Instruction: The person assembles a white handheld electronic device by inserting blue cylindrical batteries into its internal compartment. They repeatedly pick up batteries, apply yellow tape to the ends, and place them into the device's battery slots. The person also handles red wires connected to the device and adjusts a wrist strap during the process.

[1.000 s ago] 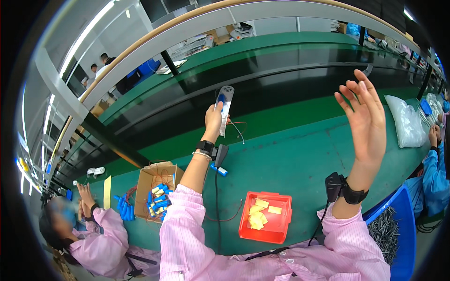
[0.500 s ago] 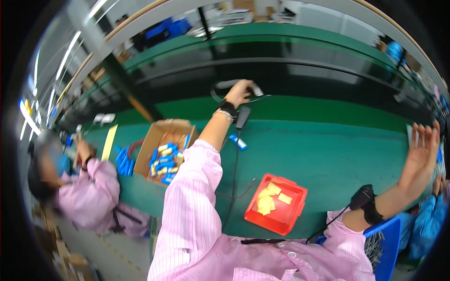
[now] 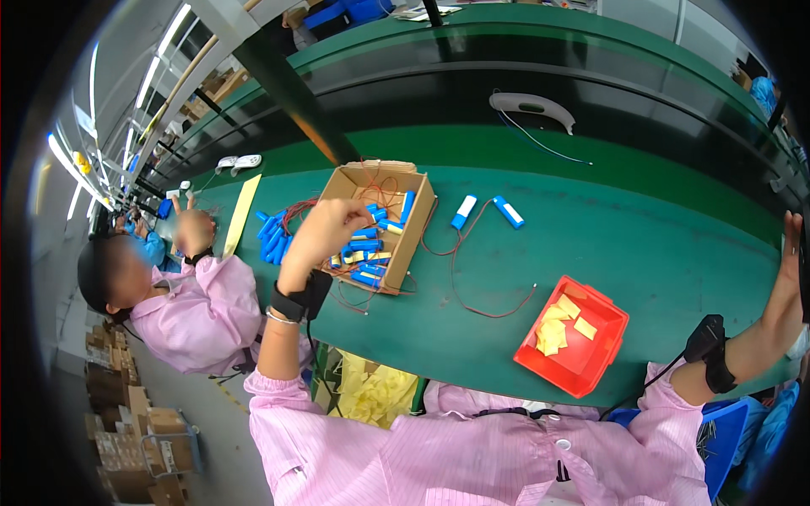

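My left hand (image 3: 325,234) is over the left side of an open cardboard box (image 3: 411,250), its fingers bent in together. Whatever they may hold is hidden. Blue battery packs (image 3: 365,245), some with yellow patches, fill the box, and thin red wires (image 3: 380,187) trail over its rim. More blue packs (image 3: 272,238) lie in a heap left of the box. To its right lie a blue-and-white pack (image 3: 463,212) and a blue pack (image 3: 509,212), with a red wire between. My right hand (image 3: 790,270) is raised at the far right edge, fingers stretched out, touching nothing visible.
A red tray (image 3: 577,371) with yellow pieces (image 3: 553,330) sits on the green table. A white curved part (image 3: 533,108) lies at the back. At left, a person in pink (image 3: 198,320) sits beside a yellow strip (image 3: 243,215). A blue bin (image 3: 724,438) stands lower right.
My left hand has drawn back from the white curved part and moved left to the box. Two packs now show right of the box. The whole view has shifted; my right hand stays raised.
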Available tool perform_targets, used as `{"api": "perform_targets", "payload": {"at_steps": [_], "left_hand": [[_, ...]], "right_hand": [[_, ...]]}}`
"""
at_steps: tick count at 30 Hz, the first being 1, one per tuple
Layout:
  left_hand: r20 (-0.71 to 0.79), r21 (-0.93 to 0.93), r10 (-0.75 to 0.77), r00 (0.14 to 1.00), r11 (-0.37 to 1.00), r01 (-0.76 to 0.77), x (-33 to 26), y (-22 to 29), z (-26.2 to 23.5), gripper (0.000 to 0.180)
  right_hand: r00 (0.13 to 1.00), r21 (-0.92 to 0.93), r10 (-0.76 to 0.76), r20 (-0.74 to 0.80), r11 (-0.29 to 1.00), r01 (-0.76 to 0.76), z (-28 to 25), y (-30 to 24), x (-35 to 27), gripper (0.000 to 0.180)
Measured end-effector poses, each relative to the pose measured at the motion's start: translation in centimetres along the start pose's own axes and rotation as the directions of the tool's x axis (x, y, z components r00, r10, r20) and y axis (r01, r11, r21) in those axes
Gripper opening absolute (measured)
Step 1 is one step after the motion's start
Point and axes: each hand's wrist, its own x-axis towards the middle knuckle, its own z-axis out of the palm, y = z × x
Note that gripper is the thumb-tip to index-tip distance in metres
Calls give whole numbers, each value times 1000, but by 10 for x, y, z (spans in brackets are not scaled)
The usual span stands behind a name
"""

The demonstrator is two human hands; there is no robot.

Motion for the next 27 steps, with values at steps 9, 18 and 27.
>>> {"api": "perform_targets", "payload": {"at_steps": [9, 18, 27], "left_hand": [[67, 239, 223, 973, 943, -232, 32, -26, 67, 42], [-111, 369, 209, 972, 916, -155, 8, -5, 37, 29], [-247, -809, 82, 966, 531, -252, -41, 141, -48, 37]], "right_hand": [[957, -96, 134, 256, 989, -112, 28, 28, -24, 34], [929, -135, 237, 285, 969, -206, 60, 36, -43, 24], [737, -196, 402, 543, 914, -355, 95, 46, -48, 27]]}}
